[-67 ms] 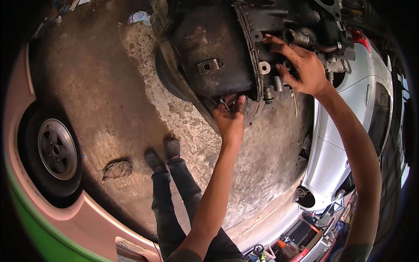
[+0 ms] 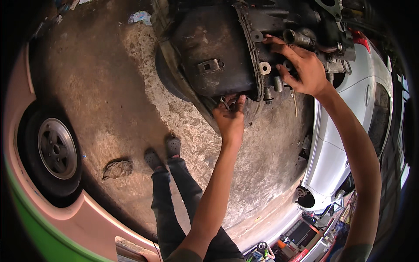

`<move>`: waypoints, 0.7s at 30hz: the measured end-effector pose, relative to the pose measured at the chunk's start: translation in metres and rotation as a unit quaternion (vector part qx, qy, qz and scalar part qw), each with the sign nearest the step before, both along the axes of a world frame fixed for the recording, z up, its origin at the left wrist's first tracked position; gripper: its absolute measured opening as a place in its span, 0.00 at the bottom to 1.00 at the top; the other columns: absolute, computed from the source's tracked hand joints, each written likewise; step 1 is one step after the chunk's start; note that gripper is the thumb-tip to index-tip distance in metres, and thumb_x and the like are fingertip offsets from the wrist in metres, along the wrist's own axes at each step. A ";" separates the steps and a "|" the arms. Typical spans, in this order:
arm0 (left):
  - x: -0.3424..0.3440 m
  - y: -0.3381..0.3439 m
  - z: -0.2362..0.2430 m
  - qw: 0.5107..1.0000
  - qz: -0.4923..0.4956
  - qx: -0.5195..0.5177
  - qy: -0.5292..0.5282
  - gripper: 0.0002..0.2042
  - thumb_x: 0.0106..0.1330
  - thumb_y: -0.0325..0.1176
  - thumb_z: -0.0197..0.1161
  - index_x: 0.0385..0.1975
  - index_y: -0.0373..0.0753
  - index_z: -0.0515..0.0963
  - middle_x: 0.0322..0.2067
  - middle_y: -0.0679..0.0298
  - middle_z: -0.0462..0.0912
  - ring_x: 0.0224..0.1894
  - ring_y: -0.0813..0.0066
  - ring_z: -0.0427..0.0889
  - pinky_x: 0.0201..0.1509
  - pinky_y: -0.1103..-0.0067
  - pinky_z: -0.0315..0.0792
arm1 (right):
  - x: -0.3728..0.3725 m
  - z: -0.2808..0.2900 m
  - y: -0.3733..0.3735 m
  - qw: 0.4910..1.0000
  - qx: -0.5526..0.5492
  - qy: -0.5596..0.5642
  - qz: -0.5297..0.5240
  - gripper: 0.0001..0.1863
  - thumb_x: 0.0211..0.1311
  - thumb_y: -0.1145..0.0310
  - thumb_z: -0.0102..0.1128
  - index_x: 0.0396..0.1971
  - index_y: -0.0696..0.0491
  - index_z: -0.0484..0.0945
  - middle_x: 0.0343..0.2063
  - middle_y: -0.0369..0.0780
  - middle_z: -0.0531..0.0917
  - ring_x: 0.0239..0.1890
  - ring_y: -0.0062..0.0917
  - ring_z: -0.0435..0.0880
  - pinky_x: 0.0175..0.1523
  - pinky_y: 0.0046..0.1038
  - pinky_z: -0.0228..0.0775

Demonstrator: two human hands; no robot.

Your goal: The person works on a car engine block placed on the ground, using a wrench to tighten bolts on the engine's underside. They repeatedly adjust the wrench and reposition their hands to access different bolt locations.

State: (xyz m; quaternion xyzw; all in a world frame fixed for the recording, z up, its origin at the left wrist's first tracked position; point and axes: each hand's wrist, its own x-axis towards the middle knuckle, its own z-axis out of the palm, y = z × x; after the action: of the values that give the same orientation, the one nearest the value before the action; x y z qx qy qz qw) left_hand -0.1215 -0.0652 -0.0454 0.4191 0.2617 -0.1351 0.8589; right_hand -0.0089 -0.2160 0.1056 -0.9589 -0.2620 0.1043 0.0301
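A dark, greasy engine [image 2: 209, 48] with a black oil pan [image 2: 200, 81] hangs or stands in front of me at the top of the view. At the pan's lower edge, my left hand [image 2: 229, 113] is closed, its fingers bent up under the edge. Beside those fingers shows a small curved metal piece [image 2: 224, 104], mostly hidden, whose kind I cannot make out. Higher and to the right, my right hand [image 2: 303, 67] rests against the engine's side with fingers spread. Its fingertips lie near a round grey washer-like disc [image 2: 257, 36] and a paler washer [image 2: 265, 67].
Below the engine is a stained concrete floor [image 2: 262, 153], with my legs and dark clogs [image 2: 173, 146] on it. A vehicle with a wheel [image 2: 56, 148] stands left, a silver car [image 2: 345, 126] right. A crumpled brown lump [image 2: 118, 169] lies on the floor.
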 end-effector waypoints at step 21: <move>0.011 -0.008 0.010 0.987 0.031 -0.097 0.122 0.04 0.60 0.17 0.68 0.32 0.30 0.79 0.34 0.63 0.81 0.37 0.77 0.77 0.46 0.81 0.72 | 0.006 -0.002 0.000 0.997 0.026 -0.052 0.046 0.19 0.53 0.70 0.61 0.47 0.54 0.75 0.54 0.38 0.80 0.44 0.38 0.84 0.49 0.33 0.79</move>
State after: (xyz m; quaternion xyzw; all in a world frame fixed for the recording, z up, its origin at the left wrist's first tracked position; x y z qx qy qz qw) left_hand -0.1109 -0.0729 -0.0357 0.3060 0.3630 -0.1828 0.8609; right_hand -0.0029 -0.2162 0.1040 -0.9489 -0.3096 0.0485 0.0366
